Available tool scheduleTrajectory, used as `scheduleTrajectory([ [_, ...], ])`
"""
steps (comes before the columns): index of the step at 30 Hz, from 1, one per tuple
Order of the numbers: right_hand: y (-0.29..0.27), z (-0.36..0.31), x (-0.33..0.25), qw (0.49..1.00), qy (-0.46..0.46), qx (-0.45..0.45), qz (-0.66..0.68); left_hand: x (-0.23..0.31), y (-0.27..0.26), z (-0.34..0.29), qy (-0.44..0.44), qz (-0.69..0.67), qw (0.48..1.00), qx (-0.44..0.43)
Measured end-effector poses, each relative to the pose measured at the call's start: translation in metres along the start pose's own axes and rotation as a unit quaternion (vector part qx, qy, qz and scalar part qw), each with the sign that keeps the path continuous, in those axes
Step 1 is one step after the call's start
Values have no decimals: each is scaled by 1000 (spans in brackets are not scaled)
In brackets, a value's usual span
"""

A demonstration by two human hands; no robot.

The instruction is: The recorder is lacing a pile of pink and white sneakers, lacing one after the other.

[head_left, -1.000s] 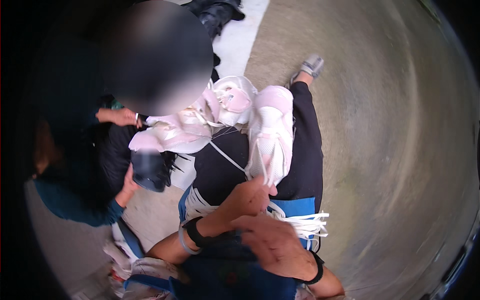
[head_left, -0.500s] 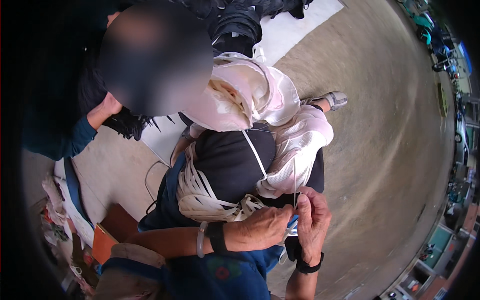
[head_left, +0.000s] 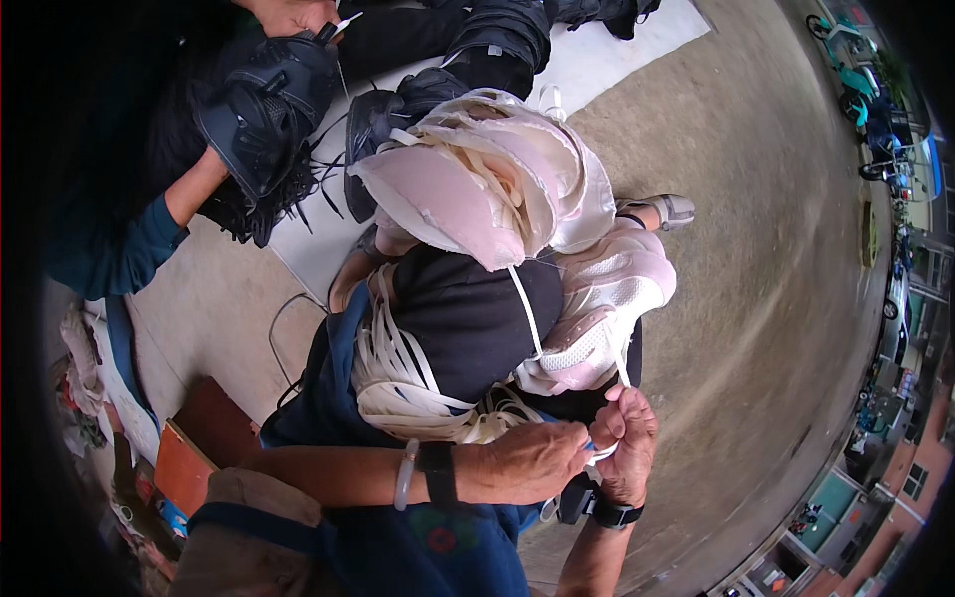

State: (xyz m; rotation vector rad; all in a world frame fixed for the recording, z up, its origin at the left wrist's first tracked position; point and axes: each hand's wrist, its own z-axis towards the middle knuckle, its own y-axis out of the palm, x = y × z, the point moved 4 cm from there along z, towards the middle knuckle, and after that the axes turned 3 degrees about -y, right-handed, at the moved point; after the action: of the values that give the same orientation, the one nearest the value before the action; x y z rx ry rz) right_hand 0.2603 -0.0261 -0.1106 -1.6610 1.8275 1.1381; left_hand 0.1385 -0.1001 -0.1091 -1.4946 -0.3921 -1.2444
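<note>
**Two hands working a white lace at a pink-and-white shoe upper**

A pink-and-white shoe upper (head_left: 582,338) lies on the wearer's right thigh, over black trousers (head_left: 468,308). From its near end a white lace (head_left: 622,368) rises to the right hand (head_left: 627,428), whose thumb and fingers pinch it. The left hand (head_left: 537,463) is curled closed just beside, seemingly pinching the lace's tail, though its fingertips are partly hidden.

The step in hand looks like drawing the lace through or evening out its length; the next move probably calls for a firm pinch on the lace while the upper stays steady on the thigh.

A bundle of white laces (head_left: 408,393) drapes over the lap, beside a blue apron (head_left: 328,373). Beyond, near the knees, sits a stack of similar uppers (head_left: 468,184).

At upper left, a co-worker's hand (head_left: 288,15) is at a black upper (head_left: 264,129). A white sheet (head_left: 642,50) covers part of the concrete floor (head_left: 756,298); a turquoise scooter (head_left: 851,70) stands far right.
</note>
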Motion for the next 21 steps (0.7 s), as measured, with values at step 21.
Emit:
scheduleTrajectory([
  [21,80,37,-5,830,-105,115,-536,-34,-52,-4,-256,109,960,31],
])
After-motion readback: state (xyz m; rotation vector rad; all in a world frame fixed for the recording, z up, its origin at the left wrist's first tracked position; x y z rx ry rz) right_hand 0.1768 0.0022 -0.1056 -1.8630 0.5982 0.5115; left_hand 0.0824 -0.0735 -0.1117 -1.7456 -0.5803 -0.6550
